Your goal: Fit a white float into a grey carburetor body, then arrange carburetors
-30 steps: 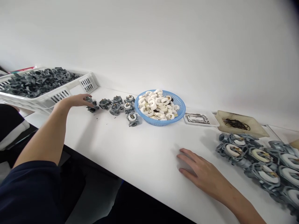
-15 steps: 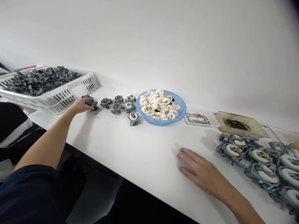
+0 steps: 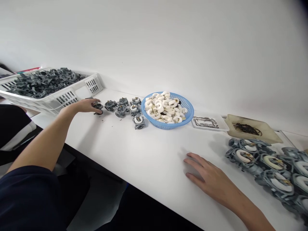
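Observation:
My left hand (image 3: 84, 105) reaches far left across the white table (image 3: 149, 154), its fingers curled over a small grey metal part (image 3: 98, 106) at the end of a row of several like parts (image 3: 125, 108). Whether it grips the part or only touches it is unclear. My right hand (image 3: 207, 176) lies flat on the table with fingers spread, holding nothing, left of a group of grey parts fitted with white rings (image 3: 267, 163).
A blue basket (image 3: 186, 113) of white rings stands behind the middle. A white crate (image 3: 62, 96) of grey parts sits at far left. A small white tray (image 3: 209, 123) of wire clips and a beige tray (image 3: 255, 130) of dark rings stand at right.
My left hand has shifted slightly right along the row, closing over the end grey part. The right hand has stayed put. The view has drifted a little.

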Tool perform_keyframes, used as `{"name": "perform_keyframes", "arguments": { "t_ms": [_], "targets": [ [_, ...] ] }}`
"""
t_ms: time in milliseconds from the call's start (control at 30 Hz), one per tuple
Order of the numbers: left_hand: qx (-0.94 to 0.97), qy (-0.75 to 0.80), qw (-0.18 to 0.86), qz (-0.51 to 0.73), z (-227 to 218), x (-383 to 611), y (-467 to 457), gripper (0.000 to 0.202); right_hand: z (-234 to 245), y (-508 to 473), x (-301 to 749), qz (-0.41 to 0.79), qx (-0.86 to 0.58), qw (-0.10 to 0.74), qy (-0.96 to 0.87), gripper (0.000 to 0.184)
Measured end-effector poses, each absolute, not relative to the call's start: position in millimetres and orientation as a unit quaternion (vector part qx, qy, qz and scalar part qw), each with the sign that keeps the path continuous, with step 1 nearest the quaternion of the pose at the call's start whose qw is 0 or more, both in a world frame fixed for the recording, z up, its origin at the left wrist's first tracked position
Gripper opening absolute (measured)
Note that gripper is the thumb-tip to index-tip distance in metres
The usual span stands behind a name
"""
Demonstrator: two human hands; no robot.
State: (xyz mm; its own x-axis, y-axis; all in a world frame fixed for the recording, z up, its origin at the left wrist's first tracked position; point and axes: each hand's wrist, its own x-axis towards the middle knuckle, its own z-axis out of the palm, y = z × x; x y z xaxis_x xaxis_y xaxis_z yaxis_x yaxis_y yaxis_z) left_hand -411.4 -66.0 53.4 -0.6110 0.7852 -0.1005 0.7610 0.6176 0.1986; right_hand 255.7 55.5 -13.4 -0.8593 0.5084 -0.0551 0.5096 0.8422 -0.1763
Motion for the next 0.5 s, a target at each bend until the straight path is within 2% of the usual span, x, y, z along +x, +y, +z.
{"name": "perform_keyframes", "arguments": {
  "t_ms": [133, 200, 333, 500],
  "targets": [
    [0.384, 0.911, 0.040, 0.146, 70, -431, -81, 0.080, -23, 60, 259, -0.084, 0.259, -0.020, 0.962, 0.048],
    [0.353, 0.921, 0.017, 0.165, 68, -441, -83, 0.081, -29, 63, 261, -0.079, 0.256, -0.033, 0.963, 0.049],
    [0.324, 0.929, 0.041, 0.171, 43, -453, -78, 0.088, -33, 65, 261, -0.080, 0.258, -0.038, 0.962, 0.048],
    [0.298, 0.932, 0.051, 0.198, 12, -452, -69, 0.083, -31, 65, 259, -0.098, 0.267, -0.043, 0.958, 0.046]
  ]
}}
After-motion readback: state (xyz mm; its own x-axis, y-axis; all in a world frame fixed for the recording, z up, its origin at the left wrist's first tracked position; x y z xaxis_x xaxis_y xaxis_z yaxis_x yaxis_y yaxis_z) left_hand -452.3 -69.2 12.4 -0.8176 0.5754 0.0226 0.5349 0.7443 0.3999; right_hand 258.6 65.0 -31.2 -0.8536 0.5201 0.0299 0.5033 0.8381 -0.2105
